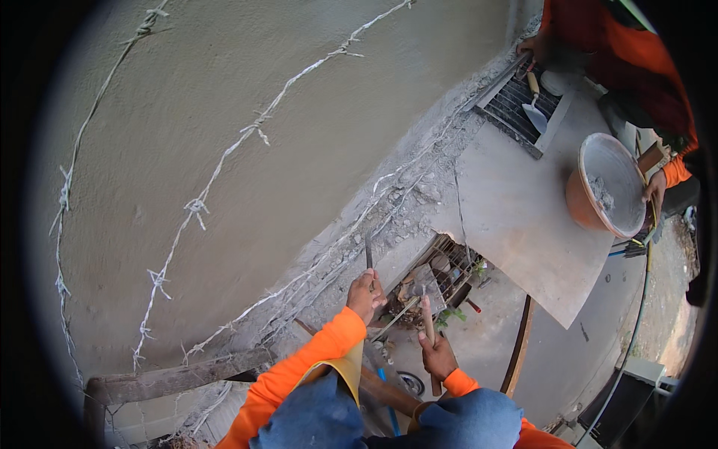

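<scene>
Knees: two in blue denim trousers (314, 411), nearest the viewer.
Right hand (437, 355): fingers wrapped round the shaft of a hammer-like tool with a reddish-brown wooden handle (428, 318); head blurred, its shape not certain.
Left hand (364, 294): fingers clamped on the lower end of a slim dark metal bar (369, 253).
Bar and fingers: free length projects beyond the fingertips toward the broken ledge; contact at its tip cannot be told. Hammer-like tool apart from it, to the right.
Broken grey concrete ledge (422, 193): along the foot of the wall; loose rubble on top.
Progress, as judged: ledge surface partly broken up; loose pieces uncleared; amount left cannot be told.
Flat grey sheet (516, 194): right of the ledge, one corner pointing toward the viewer.
Round orange bucket with grey contents (587, 202): at the sheet's right edge; a co-worker's hand (657, 187) at its rim.
Trowel with pale handle (535, 116): on a dark slatted panel (505, 112), at the sheet's far end.
Smooth grey rendered wall (299, 112): behind strands of whitish barbed wire (197, 206).
</scene>
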### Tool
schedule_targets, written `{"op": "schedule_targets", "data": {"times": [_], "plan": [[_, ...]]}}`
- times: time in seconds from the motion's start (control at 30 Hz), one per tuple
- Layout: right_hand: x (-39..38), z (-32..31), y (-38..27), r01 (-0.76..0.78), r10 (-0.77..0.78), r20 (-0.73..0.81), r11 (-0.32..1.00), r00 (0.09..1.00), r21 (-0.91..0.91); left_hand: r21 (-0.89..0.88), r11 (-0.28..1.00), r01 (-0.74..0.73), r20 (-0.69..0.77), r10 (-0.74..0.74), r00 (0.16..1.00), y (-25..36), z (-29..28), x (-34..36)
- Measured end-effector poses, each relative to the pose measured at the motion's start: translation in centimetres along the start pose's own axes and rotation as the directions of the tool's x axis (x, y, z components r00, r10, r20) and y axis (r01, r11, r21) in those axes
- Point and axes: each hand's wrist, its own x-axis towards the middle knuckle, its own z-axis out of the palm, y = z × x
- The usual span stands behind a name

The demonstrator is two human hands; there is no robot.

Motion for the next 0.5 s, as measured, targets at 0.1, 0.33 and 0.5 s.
{"op": "schedule_targets", "data": {"times": [0.1, 0.33, 0.5], "plan": [[-0.4, -0.3, 0.1, 0.034, -0.034, -0.004, 0.999, 0.999, -0.036, -0.203, 0.979, 0.001, -0.222, -0.047, 0.974, -1.0, -3.1, -0.1], [-1.2, -0.7, -0.1, 0.050, -0.042, 0.065, 0.990, 0.997, -0.133, -0.040, 0.999, 0.022, -0.379, -0.035, 0.925, -2.6, -12.5, -6.7], [-1.4, -0.2, -0.4, 0.160, -0.139, 0.142, 0.976, 0.980, -0.147, 0.018, 0.998, 0.067, -0.454, -0.052, 0.890, -0.9, -16.4, -7.8]]}}
